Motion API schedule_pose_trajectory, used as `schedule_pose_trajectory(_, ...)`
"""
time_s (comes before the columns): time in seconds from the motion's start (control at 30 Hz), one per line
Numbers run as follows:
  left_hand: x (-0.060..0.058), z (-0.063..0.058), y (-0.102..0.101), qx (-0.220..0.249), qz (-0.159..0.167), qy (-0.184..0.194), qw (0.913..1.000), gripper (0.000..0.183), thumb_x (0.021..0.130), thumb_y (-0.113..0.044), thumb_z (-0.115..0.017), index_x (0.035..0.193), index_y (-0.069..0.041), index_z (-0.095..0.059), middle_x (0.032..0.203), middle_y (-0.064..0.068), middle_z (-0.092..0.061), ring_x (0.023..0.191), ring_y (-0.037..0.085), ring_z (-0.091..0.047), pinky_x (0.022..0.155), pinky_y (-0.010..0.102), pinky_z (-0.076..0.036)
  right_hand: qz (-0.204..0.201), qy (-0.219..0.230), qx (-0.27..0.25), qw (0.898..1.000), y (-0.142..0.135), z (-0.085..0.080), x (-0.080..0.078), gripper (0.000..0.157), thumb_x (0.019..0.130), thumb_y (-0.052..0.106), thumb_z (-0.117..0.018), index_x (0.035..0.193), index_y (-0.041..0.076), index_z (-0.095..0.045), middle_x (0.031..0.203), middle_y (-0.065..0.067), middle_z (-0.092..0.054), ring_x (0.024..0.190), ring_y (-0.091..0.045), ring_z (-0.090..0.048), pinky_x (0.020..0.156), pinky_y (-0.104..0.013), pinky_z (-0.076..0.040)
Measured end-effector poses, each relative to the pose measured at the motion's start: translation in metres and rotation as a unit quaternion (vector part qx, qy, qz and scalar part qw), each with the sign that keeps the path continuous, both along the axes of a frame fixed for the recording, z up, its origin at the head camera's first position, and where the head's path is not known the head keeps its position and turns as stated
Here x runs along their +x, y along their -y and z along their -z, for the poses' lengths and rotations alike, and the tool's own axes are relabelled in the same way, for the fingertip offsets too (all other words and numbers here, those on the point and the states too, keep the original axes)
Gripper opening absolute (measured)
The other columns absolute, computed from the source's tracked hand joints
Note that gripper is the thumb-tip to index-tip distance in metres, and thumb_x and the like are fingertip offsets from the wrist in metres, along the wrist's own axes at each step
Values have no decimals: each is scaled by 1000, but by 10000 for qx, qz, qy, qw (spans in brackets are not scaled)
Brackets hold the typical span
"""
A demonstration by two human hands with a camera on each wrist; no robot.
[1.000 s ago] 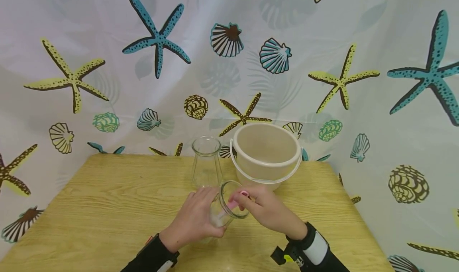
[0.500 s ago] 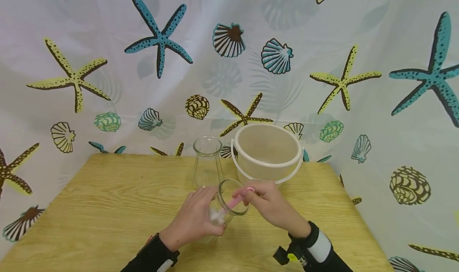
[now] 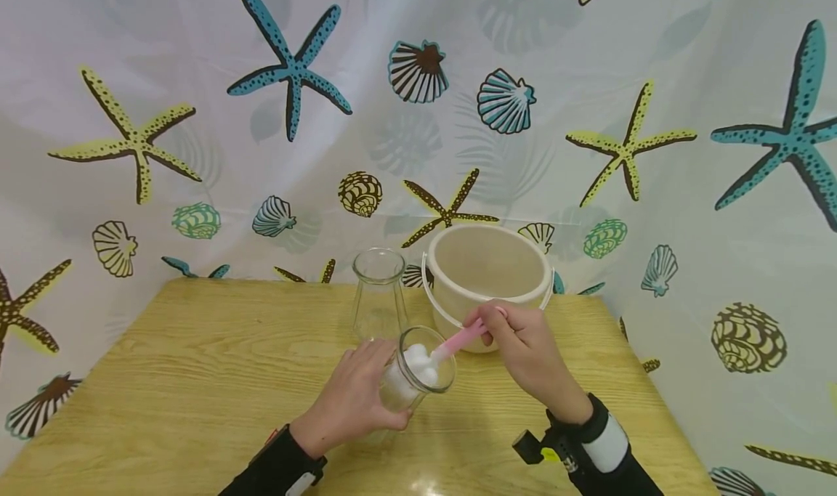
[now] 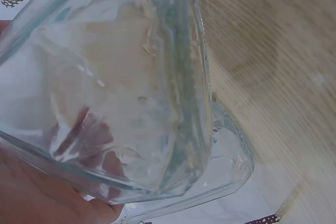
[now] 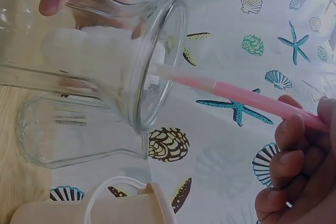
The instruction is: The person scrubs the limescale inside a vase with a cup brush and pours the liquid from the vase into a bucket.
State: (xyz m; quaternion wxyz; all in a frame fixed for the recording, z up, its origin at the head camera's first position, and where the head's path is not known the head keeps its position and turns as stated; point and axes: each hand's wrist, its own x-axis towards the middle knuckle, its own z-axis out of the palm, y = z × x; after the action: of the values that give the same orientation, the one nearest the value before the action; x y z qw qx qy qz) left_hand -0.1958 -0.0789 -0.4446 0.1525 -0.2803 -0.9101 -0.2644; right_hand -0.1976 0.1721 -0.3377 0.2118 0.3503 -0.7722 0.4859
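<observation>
In the head view my left hand point(image 3: 356, 394) grips a clear glass vase point(image 3: 395, 396), tilted with its mouth toward the right. My right hand point(image 3: 532, 351) holds the pink handle of a bottle brush point(image 3: 463, 338). The brush's white sponge head point(image 3: 421, 364) sits inside the vase, close to the mouth. From the right wrist, the pink handle point(image 5: 252, 100) slants out of the vase's rim point(image 5: 181, 30), with fingers curled round its end. The left wrist view shows the vase's thick faceted base point(image 4: 178, 87) close up, the left fingers behind the glass.
A second clear glass vase point(image 3: 379, 311) stands upright just behind the held one. To its right is a cream bucket point(image 3: 451, 300) with a white handle. The wooden table point(image 3: 229, 365) ends at a white curtain point(image 3: 366, 17) with starfish and shells.
My right hand has drawn back up and to the right, bringing the brush's sponge head from deep inside the vase up to its mouth. The left hand and vase have barely moved.
</observation>
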Motion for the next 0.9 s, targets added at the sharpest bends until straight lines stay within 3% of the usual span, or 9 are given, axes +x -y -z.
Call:
schedule_pose_trajectory(0.3,1,-1,-3,-43,17,-31,10000,87,56,-53,-80,131,-22,-48,115,-8,-54,107,13,-42,81,47,-41,-158,-120,130,9997,7,13,2,26,96,-2,-51,84,12,-71,63,3,-53,55,-12,-46,46,-23,-39)
schedule_pose_trajectory(0.47,1,-2,-4,-78,-20,44,10000,88,57,-54,-79,133,-21,-47,116,-7,-54,107,13,-42,81,47,-41,-150,-173,754,9969,17,31,2,24,97,6,-53,85,15,-71,70,6,-59,62,-8,-51,52,-24,-45)
schedule_pose_trajectory(0.6,2,-3,-3,-53,-14,87,9999,88,59,-57,-77,133,-22,-46,117,-7,-54,107,13,-42,82,48,-41,-429,-210,1112,9927,26,43,2,22,97,7,-52,86,14,-70,76,4,-63,67,-5,-53,57,-25,-49)
schedule_pose_trajectory(0.73,1,-2,-3,19,3,70,10000,87,60,-57,-77,134,-24,-45,120,-7,-54,110,13,-42,82,48,-41,-564,-149,1163,9915,29,44,3,24,97,4,-51,86,12,-70,78,2,-64,67,-5,-53,57,-25,-50)
schedule_pose_trajectory(0.9,1,-1,-1,52,-28,35,10000,88,58,-55,-78,133,-24,-45,119,-6,-55,110,12,-43,81,47,-41,-318,-243,1140,9927,24,36,4,23,97,3,-51,90,12,-71,75,3,-61,68,-8,-51,60,-29,-48)
